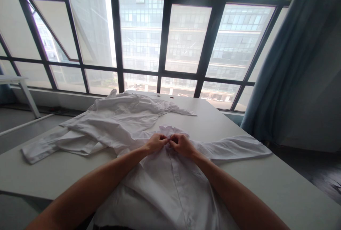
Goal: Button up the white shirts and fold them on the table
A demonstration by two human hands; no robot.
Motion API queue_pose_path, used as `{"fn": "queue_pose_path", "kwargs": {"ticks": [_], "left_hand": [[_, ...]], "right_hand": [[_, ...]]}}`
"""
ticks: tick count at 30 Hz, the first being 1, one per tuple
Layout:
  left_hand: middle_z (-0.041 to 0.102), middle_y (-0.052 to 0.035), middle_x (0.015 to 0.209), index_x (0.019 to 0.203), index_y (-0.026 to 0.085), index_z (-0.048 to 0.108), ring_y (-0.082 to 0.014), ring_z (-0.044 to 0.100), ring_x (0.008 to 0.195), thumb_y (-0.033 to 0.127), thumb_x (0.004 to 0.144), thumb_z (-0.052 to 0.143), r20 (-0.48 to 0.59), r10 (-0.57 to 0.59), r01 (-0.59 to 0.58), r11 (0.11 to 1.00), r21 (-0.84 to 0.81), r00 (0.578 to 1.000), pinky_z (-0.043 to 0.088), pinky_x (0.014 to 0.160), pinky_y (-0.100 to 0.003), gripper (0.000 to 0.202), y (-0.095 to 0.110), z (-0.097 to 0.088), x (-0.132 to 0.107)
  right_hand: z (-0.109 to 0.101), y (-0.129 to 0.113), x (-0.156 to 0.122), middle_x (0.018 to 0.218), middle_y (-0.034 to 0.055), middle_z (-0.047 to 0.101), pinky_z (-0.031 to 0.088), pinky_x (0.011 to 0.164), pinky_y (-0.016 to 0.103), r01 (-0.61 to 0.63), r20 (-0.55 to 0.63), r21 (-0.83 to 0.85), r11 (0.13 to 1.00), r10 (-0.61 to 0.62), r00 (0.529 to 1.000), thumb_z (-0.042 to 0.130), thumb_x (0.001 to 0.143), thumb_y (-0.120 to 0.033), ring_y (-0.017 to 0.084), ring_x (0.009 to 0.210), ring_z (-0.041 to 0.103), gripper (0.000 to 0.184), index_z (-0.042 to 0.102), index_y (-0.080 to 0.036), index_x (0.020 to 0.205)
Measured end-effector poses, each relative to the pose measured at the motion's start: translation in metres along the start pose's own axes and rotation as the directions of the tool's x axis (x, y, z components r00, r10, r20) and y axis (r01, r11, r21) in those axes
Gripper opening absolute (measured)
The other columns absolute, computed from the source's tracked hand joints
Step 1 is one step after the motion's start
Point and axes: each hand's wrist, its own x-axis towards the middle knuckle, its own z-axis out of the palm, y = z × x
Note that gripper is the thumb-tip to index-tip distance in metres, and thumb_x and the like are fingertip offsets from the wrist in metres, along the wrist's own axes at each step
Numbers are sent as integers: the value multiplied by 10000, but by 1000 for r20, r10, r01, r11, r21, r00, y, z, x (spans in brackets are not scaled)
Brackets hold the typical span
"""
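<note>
White cloth fills the near middle of the view: a shirt (170, 184) lies flat on its back on the pale table (269, 184), front side up, with its hem toward the near edge and its collar (170, 129) pointing far. A row of small buttons (176, 177) runs up the centre of the front.

Both hands meet just on the near side of the collar, at the top of the button line. The left hand (156, 142) is curled into a tight pinch, thumb against fingertips, with a little fold of the shirt's front edge caught between them. The right hand (182, 145) is closed the same way on the facing edge of the cloth, its knuckles raised. The two sets of fingertips almost touch each other; whether a button sits between them I cannot tell, since the fingers cover that spot. Both forearms stretch in from the near edge, bare, and lie across the shirt's body.

One sleeve (236, 147) of the shirt stretches out flat to the right across the table. To the far left lies a second shirt (119, 120), white too, rumpled and partly spread, with one sleeve trailing toward the left edge of the table.

Beyond the table stands a dark-framed window (165, 38), and a blue curtain (293, 63) hangs on the right.
</note>
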Motion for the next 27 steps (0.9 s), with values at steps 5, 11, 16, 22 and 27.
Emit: {"fn": "queue_pose_path", "kwargs": {"ticks": [5, 11, 16, 22, 27], "left_hand": [[601, -17, 626, 740, 90, 716, -124, 484, 587, 551, 735, 607, -4, 3, -3, 1000, -9, 1000, 338, 560, -233, 474, 2, -2, -1], [522, 18, 571, 673, 107, 661, -100, 423, 550, 514, 711, 620, -36, -33, 32, 999, -39, 999, 311, 538, -225, 411, 2, -1, 0], [523, 25, 577, 708, 108, 663, -101, 431, 546, 425, 801, 547, -16, 13, -12, 998, 68, 1000, 316, 534, -221, 350, 5, 1, -1], [683, -47, 788, 818, 147, 714, -173, 608, 733, 293, 888, 525, -86, 301, -223, 843, 489, 950, 412, 671, -253, 249, 13, 1, -8], [722, -68, 922, 968, 177, 718, -199, 663, 823, 260, 859, 608, -122, 319, -181, 770, 612, 940, 466, 756, -271, 175, 18, -5, -13]], "right_hand": [[-4, -3, -1, 693, 29, 682, 413, 591, 237, 17, 20, -43, 999, -16, 1000, 587, 788, -220, 141, 619, 584, 135, 703, -156, 766], [-6, 1, 0, 658, 25, 663, 403, 559, 224, -26, 56, -11, 1000, 26, 998, 575, 828, -279, 127, 585, 557, 190, 696, -153, 754], [-5, 15, 4, 659, 18, 651, 422, 526, 218, -159, 145, 187, 969, 133, 980, 584, 794, -306, 119, 543, 549, 179, 674, -156, 756], [-6, 21, 7, 579, 4, 606, 428, 526, 233, -242, 213, 273, 931, 187, 959, 576, 794, -337, 125, 510, 537, 208, 633, -160, 702], [-7, 15, 7, 953, 94, 730, 483, 801, 294, -123, -103, -64, 990, 116, 988, 530, 826, -205, 205, 865, 662, 212, 702, -162, 942]]}}
